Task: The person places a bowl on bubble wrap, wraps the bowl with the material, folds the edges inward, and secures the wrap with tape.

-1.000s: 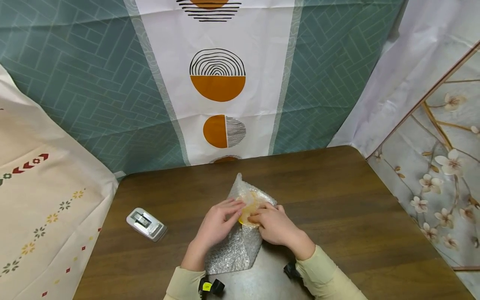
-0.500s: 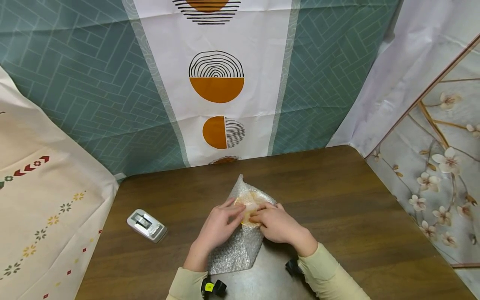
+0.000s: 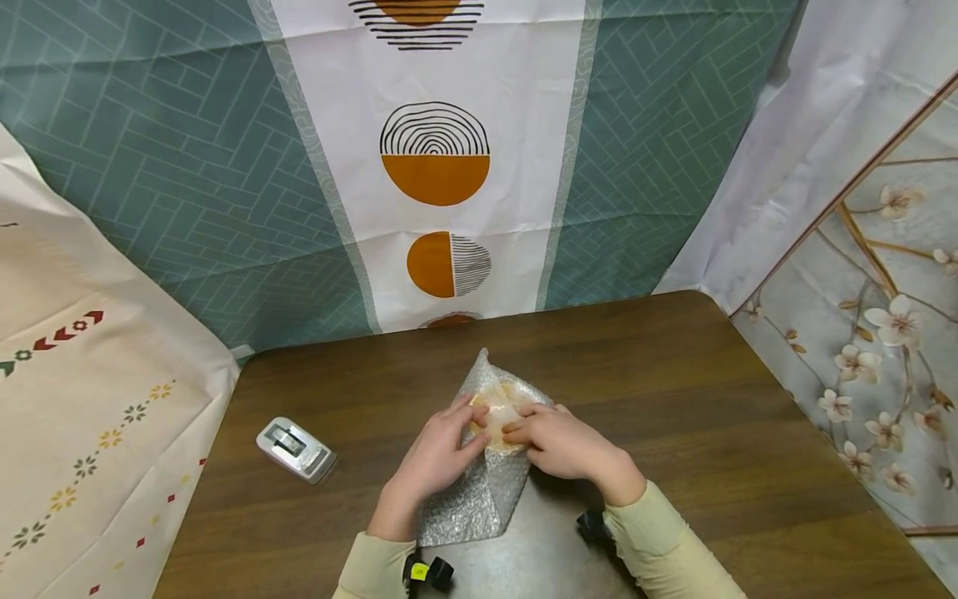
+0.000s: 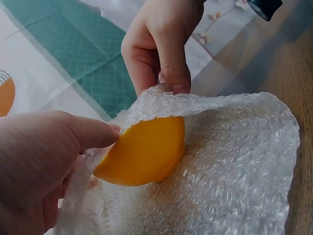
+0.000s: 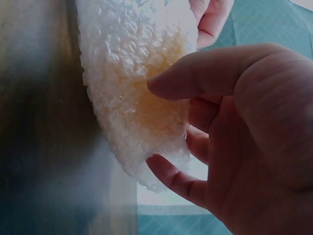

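Observation:
A sheet of bubble wrap (image 3: 467,507) is folded over a smooth, round-edged yellow thing (image 4: 146,152), maybe a bowl or dish. In the left wrist view its yellow side shows bare at the fold's opening; from the right wrist it is only a tint through the bubbles. My left hand (image 3: 439,452) holds the left side, its thumb at the yellow edge and its fingers behind the wrap. My right hand (image 3: 566,443) pinches the right side, thumb on the near face and fingers curled behind. Most of the yellow thing is hidden by wrap.
A grey-white device (image 3: 296,450) with a small window lies on the left of the brown wooden table (image 3: 674,399). A grey metallic surface (image 3: 524,549) lies under the near end of the wrap. Patterned cloths (image 3: 629,166) hang behind and at both sides.
The wrap has come down over the yellow rim, which showed bright at the near edge and is now veiled in the head view. My right hand has shifted slightly right.

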Demonstrator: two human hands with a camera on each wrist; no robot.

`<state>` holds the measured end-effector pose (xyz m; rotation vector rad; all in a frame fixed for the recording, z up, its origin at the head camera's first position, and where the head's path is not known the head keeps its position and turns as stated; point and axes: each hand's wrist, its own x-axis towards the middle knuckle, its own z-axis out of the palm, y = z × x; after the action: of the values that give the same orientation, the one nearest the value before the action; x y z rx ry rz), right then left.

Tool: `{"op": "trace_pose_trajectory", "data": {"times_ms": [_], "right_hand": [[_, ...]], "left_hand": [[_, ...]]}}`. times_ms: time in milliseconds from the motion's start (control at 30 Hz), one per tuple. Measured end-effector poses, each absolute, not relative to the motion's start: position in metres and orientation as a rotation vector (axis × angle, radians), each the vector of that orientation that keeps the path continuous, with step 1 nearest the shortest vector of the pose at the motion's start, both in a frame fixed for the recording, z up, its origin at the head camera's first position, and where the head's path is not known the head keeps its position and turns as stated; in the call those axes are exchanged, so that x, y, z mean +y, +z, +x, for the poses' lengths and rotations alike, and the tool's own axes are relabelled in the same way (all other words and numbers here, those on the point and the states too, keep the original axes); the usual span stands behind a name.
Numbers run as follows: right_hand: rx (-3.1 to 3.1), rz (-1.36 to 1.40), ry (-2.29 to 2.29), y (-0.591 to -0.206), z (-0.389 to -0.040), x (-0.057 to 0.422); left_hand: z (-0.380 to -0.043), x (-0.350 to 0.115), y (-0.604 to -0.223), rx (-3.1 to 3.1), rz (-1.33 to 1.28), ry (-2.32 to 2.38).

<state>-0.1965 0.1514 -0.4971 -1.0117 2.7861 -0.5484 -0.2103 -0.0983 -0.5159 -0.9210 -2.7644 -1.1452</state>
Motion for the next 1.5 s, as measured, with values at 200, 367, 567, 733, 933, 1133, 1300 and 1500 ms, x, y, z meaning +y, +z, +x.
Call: {"op": "trace_pose_trajectory", "data": {"times_ms": [200, 367, 567, 733, 933, 1133, 1300, 1500], "right_hand": [[2.821, -1.071, -0.519, -0.493, -0.197, 0.153], [2.846, -1.114, -0.514, -0.487, -0.196, 0.157], [2.954, -1.076, -0.607, -0.481, -0.196, 0.162], [3.059, -1.045, -0.689, -0.480, -0.199, 0.161], [3.038, -1.129, -0.699, -0.483, -0.201, 0.156], [2.991, -1.131, -0.540, -0.490, -0.197, 0.150], [2.975, -1.044, -0.502, -0.495, -0.196, 0.149], [2.969, -0.953, -0.495, -0.500, -0.193, 0.146]], "left_hand": [[-0.212, -0.098, -0.516, -2.776, -0.968, -1.114], [-0.211, -0.098, -0.516, -2.795, -0.989, -1.052], [-0.210, -0.099, -0.516, -2.829, -1.007, -1.008], [-0.210, -0.099, -0.516, -2.843, -1.026, -0.994], [-0.208, -0.098, -0.516, -2.863, -1.041, -0.976], [-0.207, -0.098, -0.515, -2.878, -1.063, -0.916], [-0.208, -0.097, -0.516, -2.881, -1.079, -0.888], [-0.209, -0.097, -0.518, -2.881, -1.086, -0.850]]}}
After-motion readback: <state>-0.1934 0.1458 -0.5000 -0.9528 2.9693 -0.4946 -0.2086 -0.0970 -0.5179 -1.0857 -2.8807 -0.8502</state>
